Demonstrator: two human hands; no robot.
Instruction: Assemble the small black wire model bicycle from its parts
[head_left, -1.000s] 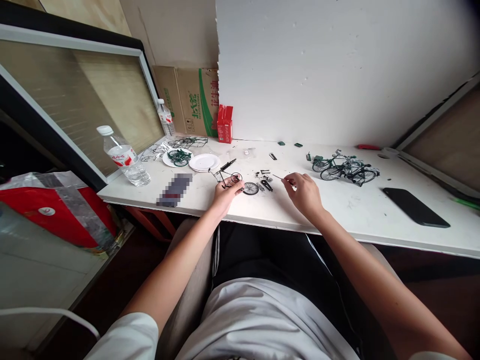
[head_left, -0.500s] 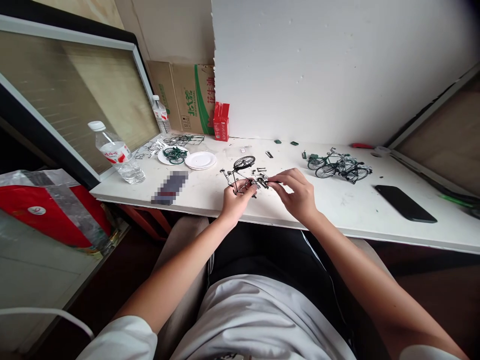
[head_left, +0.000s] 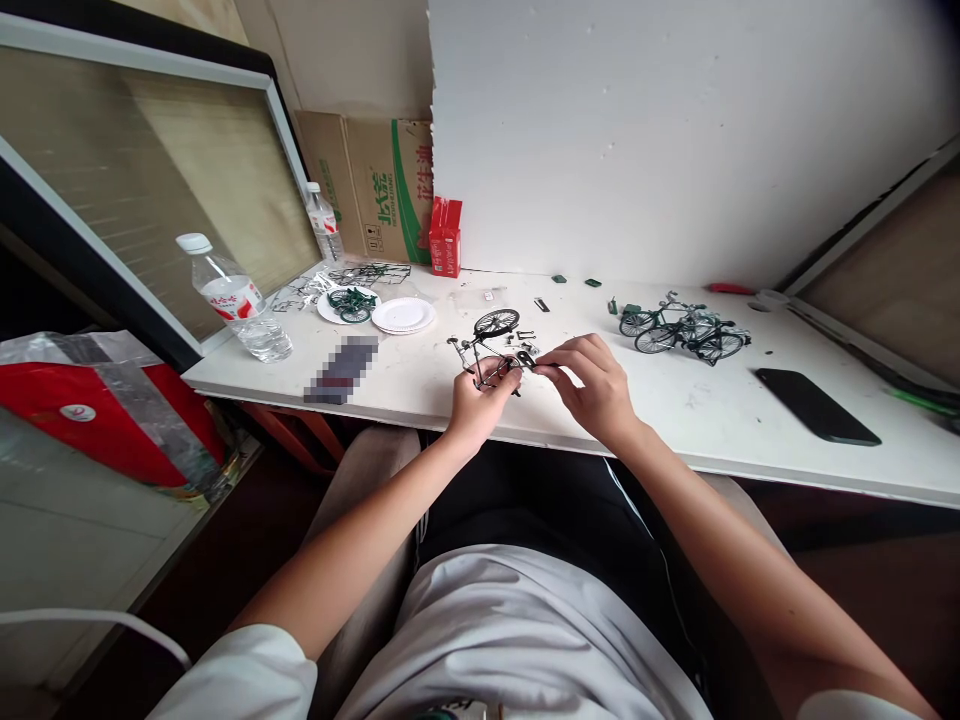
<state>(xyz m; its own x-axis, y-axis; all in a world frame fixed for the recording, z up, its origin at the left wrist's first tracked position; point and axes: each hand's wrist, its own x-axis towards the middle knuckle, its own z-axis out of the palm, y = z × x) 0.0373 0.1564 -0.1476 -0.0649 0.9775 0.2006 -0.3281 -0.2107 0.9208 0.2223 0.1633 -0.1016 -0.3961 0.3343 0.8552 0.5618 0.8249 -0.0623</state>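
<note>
My left hand (head_left: 480, 408) is closed around the lower part of a dark model bicycle frame (head_left: 471, 358), held just above the table's front edge. One spoked wheel (head_left: 496, 322) is on the frame, pointing away from me. From the right, my right hand (head_left: 592, 385) pinches a small dark part (head_left: 529, 357) between thumb and fingertips, close beside the frame. Whether that part touches the frame I cannot tell. Several tiny loose parts (head_left: 526, 335) lie on the table just behind my hands.
Assembled green model bicycles (head_left: 679, 325) stand to the right, near a black phone (head_left: 817, 405). Leftward are a paper plate with green parts (head_left: 352, 304), stacked white plates (head_left: 403, 315), a water bottle (head_left: 236, 305) and a pixelated patch (head_left: 341, 370). A red box (head_left: 445, 238) stands behind.
The view has shifted slightly. My right hand's small part now sits a little nearer the frame in my left hand. Both grips look the same.
</note>
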